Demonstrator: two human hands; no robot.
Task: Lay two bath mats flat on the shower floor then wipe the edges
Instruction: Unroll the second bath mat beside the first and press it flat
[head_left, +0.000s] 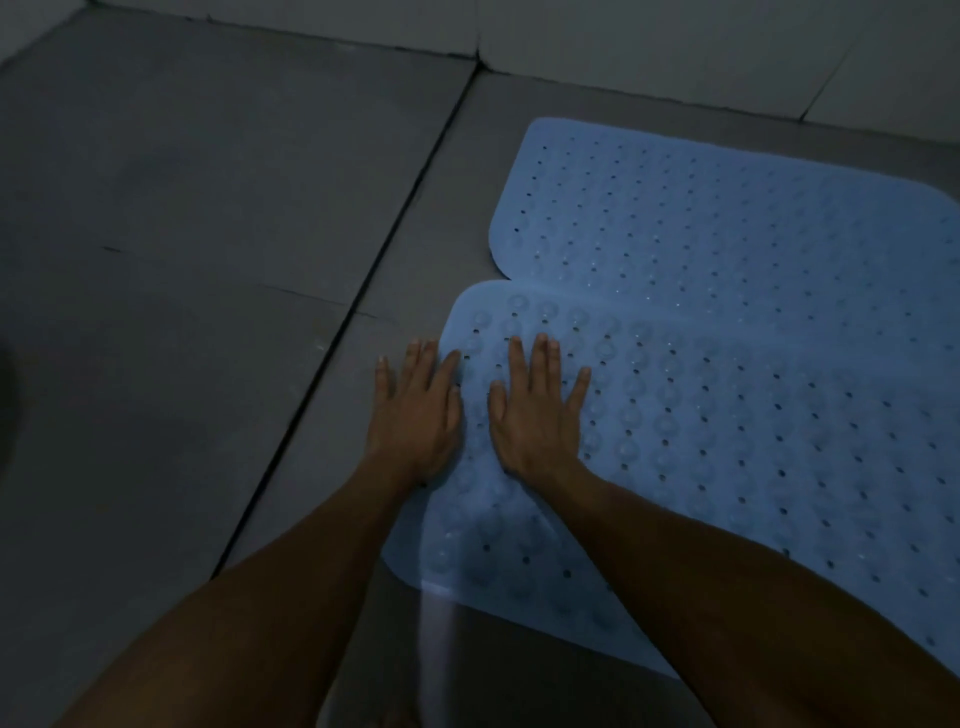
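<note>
We see two blue perforated bath mats on the grey tiled shower floor (182, 312): the far mat (727, 223) at upper right, the near mat (727, 441) overlapping its lower edge. Our right hand (537, 415) presses flat, fingers spread, on the near mat's left end; our left hand (415, 410) lies flat across its left edge.

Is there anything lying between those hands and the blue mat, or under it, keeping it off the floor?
Nothing visible. The left hand and right hand lie flat on the near mat; its far edge overlaps the far mat.
</note>
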